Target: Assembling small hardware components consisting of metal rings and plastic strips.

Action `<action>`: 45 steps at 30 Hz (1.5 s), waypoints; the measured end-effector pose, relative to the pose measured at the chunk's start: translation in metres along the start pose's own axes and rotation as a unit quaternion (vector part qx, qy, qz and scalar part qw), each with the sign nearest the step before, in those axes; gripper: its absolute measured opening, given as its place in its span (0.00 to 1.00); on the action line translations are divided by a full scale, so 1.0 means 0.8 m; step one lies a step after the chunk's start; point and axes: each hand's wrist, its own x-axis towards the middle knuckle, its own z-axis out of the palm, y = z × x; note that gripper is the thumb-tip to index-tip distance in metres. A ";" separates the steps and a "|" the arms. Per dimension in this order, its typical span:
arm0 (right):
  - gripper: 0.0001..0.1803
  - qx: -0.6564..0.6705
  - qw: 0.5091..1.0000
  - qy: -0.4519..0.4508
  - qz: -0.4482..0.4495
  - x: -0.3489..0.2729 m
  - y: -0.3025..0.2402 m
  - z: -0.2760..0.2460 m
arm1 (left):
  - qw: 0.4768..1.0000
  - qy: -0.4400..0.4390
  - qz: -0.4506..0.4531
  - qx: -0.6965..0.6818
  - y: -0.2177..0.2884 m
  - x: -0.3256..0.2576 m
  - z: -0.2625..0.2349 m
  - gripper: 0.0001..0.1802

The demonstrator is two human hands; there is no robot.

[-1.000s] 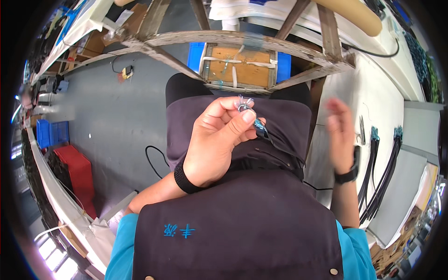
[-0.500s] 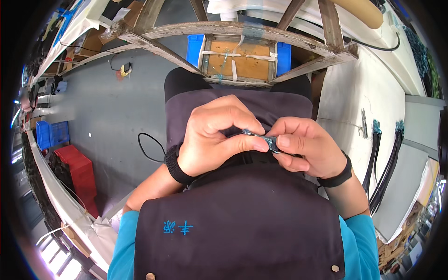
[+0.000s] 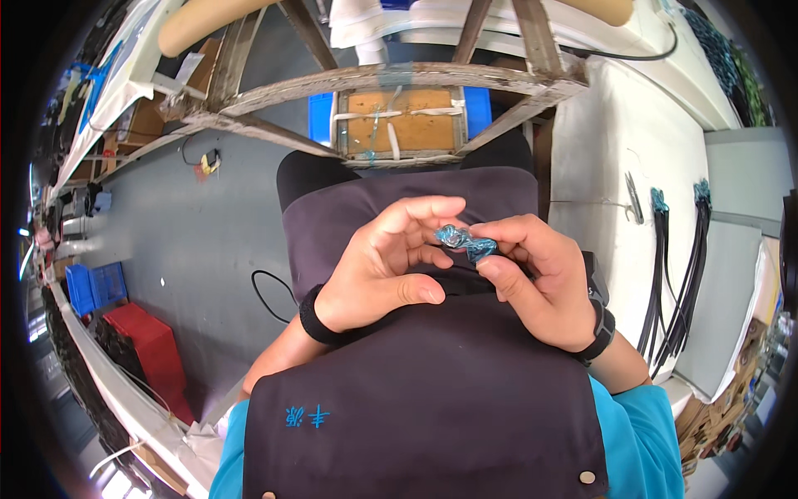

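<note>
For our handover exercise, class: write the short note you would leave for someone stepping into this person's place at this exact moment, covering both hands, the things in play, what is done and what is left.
Left hand: fingertips pinch one end of the small blue twisted piece, above the lap.
Right hand: thumb and forefinger grip the other end of that piece.
Things: the dark apron lies under both hands. Bundles of black ties with blue ends and small snips lie on the white table to the right.
Done: the piece is held by both hands.
Left: how far the piece is worked cannot be told; the bundles lie untouched.
</note>
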 end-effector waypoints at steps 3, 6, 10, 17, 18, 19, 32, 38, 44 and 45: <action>0.12 -0.074 0.992 0.069 -0.078 -0.013 -0.001 -0.011 | 1.000 -0.015 -0.003 0.024 0.005 0.007 0.006 0.32; 0.13 -0.021 0.990 0.137 0.028 -0.046 -0.023 -0.082 | 0.997 0.048 -0.004 0.052 -0.002 0.010 -0.001 0.29; 0.13 -0.197 0.894 0.401 -0.024 -0.153 -0.067 -0.216 | 0.993 0.096 -0.014 0.069 -0.002 0.005 -0.006 0.28; 0.16 -0.785 0.387 0.460 0.148 -0.312 -0.220 -0.301 | 0.988 0.095 -0.023 0.119 -0.003 0.027 -0.006 0.23; 0.16 -0.784 0.385 0.463 0.150 -0.312 -0.219 -0.304 | 0.988 0.098 -0.023 0.117 -0.004 0.031 -0.004 0.23; 0.16 -0.791 0.393 0.447 0.143 -0.306 -0.215 -0.310 | 0.988 0.095 -0.023 0.118 -0.005 0.034 -0.001 0.23; 0.12 -0.583 0.694 0.422 0.019 -0.148 0.179 -0.377 | 0.977 0.175 -0.057 0.109 -0.008 0.006 -0.002 0.19; 0.20 -0.610 0.651 0.450 0.029 -0.133 0.234 -0.385 | 0.976 0.188 -0.062 0.090 -0.018 0.006 -0.006 0.18; 0.30 -0.612 0.644 0.424 0.174 -0.114 0.223 -0.356 | 0.979 0.169 -0.093 0.069 -0.032 0.019 -0.007 0.16; 0.31 -0.610 0.646 0.421 0.182 -0.113 0.221 -0.357 | 0.980 0.164 -0.095 0.065 -0.033 0.020 -0.007 0.16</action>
